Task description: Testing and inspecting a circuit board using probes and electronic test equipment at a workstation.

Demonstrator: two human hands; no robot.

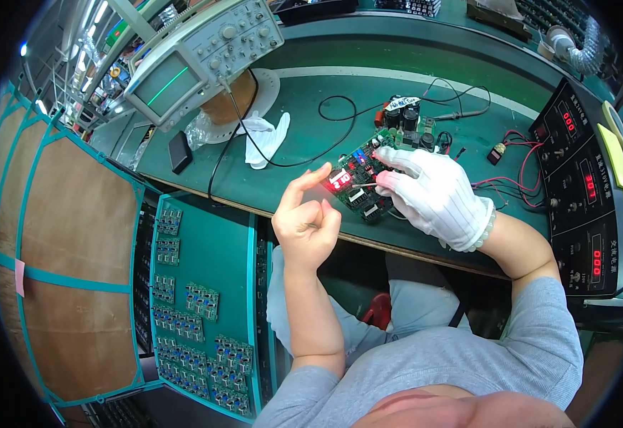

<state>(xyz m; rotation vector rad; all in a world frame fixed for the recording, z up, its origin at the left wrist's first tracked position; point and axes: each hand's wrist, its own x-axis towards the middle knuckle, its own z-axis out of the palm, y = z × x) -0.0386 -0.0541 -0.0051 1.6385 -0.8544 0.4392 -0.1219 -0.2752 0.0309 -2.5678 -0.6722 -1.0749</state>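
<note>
A green circuit board (360, 158) with a lit red digit display (340, 179) lies tilted near the bench's front edge. My left hand (306, 225) is bare. Its index finger reaches up to the board's left corner beside the display, thumb apart, the other fingers curled with nothing in them. Over the board's right side is my right hand (436, 192) in a white glove. Its fingers are pinched on a thin metal tool (363, 185), whose tip points left across the board; its exact kind is unclear. Behind the board stands a second board with large capacitors (402, 114).
An oscilloscope (201, 60) stands at the back left, with a white glove (267, 139) and a phone (180, 152) below it. Black power supplies (579, 185) stand at right, wired by red leads (529, 167). Several small boards (183, 321) lie on a green surface at lower left.
</note>
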